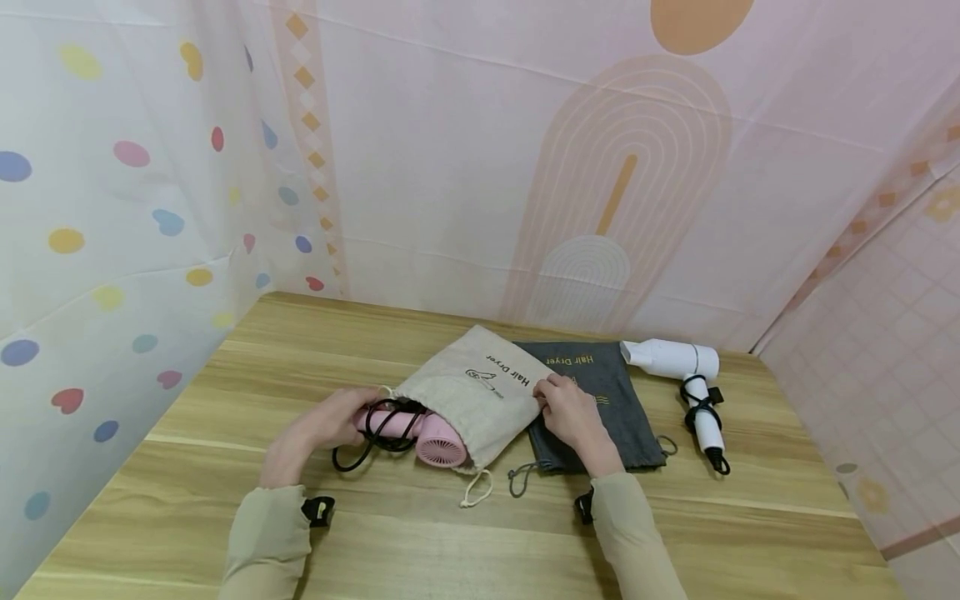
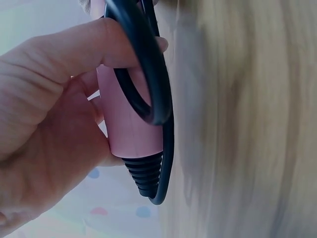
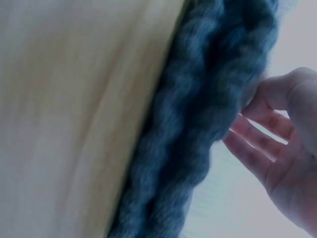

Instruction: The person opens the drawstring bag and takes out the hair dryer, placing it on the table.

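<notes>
A pink hair dryer (image 1: 441,442) lies partly inside a beige drawstring bag (image 1: 450,367), its head at the bag's mouth and its handle sticking out to the left. My left hand (image 1: 337,417) grips that handle, with the thumb over a loop of black cord (image 2: 158,94) in the left wrist view. My right hand (image 1: 572,412) pinches the right corner of the beige bag, above a dark grey drawstring bag (image 1: 626,429). In the right wrist view the grey bag's gathered edge (image 3: 198,114) hides the fingertips of the right hand (image 3: 282,134).
A white hair dryer (image 1: 671,358) with its black cord wound round the handle lies at the right of the wooden table (image 1: 450,550). A beige drawstring loop (image 1: 477,490) and a grey one (image 1: 519,481) lie in front of the bags. Patterned curtains (image 1: 420,167) stand behind and at both sides.
</notes>
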### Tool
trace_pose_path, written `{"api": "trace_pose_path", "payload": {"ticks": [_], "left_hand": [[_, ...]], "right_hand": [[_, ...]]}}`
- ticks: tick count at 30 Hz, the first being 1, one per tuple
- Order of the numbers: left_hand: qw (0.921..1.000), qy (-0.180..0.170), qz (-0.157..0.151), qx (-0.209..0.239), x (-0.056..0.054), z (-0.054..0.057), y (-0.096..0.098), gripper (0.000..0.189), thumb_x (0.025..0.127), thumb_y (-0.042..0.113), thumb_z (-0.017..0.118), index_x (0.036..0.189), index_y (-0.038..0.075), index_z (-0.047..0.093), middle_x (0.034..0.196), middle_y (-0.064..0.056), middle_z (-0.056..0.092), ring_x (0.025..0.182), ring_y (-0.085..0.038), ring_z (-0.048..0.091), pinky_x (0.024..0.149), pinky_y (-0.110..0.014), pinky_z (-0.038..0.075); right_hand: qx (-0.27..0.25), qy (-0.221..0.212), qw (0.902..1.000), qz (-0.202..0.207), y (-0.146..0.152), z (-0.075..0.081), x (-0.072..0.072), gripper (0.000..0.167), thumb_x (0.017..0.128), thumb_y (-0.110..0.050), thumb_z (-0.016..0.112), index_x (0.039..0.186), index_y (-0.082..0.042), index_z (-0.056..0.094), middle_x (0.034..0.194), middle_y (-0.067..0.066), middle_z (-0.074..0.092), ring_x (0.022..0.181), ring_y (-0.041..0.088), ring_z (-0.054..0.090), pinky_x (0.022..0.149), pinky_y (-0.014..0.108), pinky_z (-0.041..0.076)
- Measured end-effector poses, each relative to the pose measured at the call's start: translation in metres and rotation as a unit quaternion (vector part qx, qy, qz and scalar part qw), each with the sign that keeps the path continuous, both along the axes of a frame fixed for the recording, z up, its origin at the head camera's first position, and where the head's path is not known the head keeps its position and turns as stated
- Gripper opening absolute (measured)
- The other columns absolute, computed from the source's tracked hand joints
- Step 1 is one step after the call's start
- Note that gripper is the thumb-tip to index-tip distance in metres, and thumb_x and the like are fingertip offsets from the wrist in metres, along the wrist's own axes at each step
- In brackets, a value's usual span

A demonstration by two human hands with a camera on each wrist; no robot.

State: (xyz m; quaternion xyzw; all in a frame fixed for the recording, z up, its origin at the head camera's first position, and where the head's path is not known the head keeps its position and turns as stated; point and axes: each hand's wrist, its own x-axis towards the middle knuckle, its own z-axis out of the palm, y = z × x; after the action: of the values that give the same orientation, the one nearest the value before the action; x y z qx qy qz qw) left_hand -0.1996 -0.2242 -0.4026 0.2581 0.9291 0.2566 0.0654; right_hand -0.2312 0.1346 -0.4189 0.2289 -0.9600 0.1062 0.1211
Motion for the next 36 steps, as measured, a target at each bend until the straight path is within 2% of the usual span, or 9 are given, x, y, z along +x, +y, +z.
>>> {"api": "trace_pose_path", "payload": {"ticks": [3,6,9,12,17,25,32,36], "left_hand": [[0.9999,0.011,0.002,-0.001,-0.001,-0.002,0.001,0.043,0.057,-0.013,0.069,0.095,0.004,0.06,0.088,-0.006,0.064,0.079,-0.017,0.054,0.07,-0.032,0.045],[0.9998,0.021,0.005,0.0,-0.002,-0.003,0.002,0.04,0.057,-0.013,0.069,0.092,0.004,0.059,0.085,-0.005,0.063,0.078,-0.016,0.054,0.069,-0.032,0.046],[0.9996,0.028,0.005,0.001,-0.002,-0.003,0.002,0.042,0.057,-0.013,0.07,0.095,0.002,0.06,0.085,-0.006,0.064,0.078,-0.018,0.055,0.071,-0.034,0.047],[0.9993,0.036,0.004,-0.003,-0.002,-0.004,0.003,0.047,0.057,-0.011,0.071,0.102,-0.001,0.061,0.089,-0.009,0.066,0.083,-0.02,0.058,0.074,-0.037,0.048],[0.9991,0.043,0.004,-0.005,-0.003,-0.006,0.003,0.049,0.057,-0.011,0.071,0.104,0.0,0.061,0.092,-0.01,0.067,0.085,-0.022,0.06,0.076,-0.039,0.049],[0.9989,0.047,0.003,-0.003,-0.004,-0.009,0.002,0.042,0.056,-0.012,0.072,0.093,0.005,0.06,0.086,-0.006,0.065,0.08,-0.018,0.057,0.072,-0.035,0.047],[0.9998,0.021,-0.004,0.006,-0.003,-0.005,-0.001,0.046,0.057,-0.013,0.07,0.098,0.005,0.062,0.092,-0.007,0.066,0.085,-0.019,0.057,0.074,-0.035,0.047],[0.9999,0.002,-0.006,0.015,0.0,-0.001,-0.003,0.044,0.057,-0.013,0.069,0.096,0.006,0.061,0.09,-0.005,0.064,0.082,-0.016,0.054,0.072,-0.031,0.045]], "right_hand": [[-0.016,-0.007,0.9998,0.004,-0.006,0.001,0.004,0.011,0.087,-0.008,0.064,0.096,-0.012,0.07,0.09,0.004,0.066,0.078,0.02,0.063,0.059,0.032,0.05],[-0.028,-0.033,0.9991,0.006,-0.014,0.004,0.008,0.015,0.091,-0.019,0.061,0.102,-0.013,0.07,0.097,0.005,0.068,0.088,0.022,0.064,0.068,0.036,0.053],[-0.024,-0.065,0.9976,0.008,-0.021,0.006,0.011,0.024,0.093,-0.031,0.059,0.106,-0.014,0.069,0.104,0.005,0.067,0.097,0.024,0.063,0.076,0.04,0.054],[-0.016,-0.087,0.9961,0.005,-0.027,0.007,0.013,0.03,0.092,-0.038,0.059,0.108,-0.014,0.068,0.107,0.006,0.066,0.101,0.026,0.062,0.08,0.042,0.053],[0.006,-0.118,0.9929,-0.013,-0.031,0.005,0.016,0.035,0.091,-0.04,0.06,0.112,-0.013,0.067,0.112,0.008,0.064,0.106,0.027,0.059,0.08,0.045,0.053],[0.033,-0.152,0.9875,-0.022,-0.034,0.001,0.015,0.036,0.09,-0.042,0.06,0.114,-0.015,0.066,0.12,0.008,0.058,0.112,0.027,0.055,0.08,0.046,0.052],[0.042,-0.16,0.9857,-0.029,-0.034,0.0,0.013,0.037,0.089,-0.043,0.062,0.114,-0.016,0.066,0.122,0.008,0.056,0.112,0.026,0.054,0.082,0.046,0.052],[0.036,-0.165,0.9851,-0.03,-0.034,0.001,0.013,0.038,0.088,-0.042,0.062,0.115,-0.015,0.066,0.123,0.009,0.056,0.112,0.027,0.054,0.083,0.047,0.051]]}}
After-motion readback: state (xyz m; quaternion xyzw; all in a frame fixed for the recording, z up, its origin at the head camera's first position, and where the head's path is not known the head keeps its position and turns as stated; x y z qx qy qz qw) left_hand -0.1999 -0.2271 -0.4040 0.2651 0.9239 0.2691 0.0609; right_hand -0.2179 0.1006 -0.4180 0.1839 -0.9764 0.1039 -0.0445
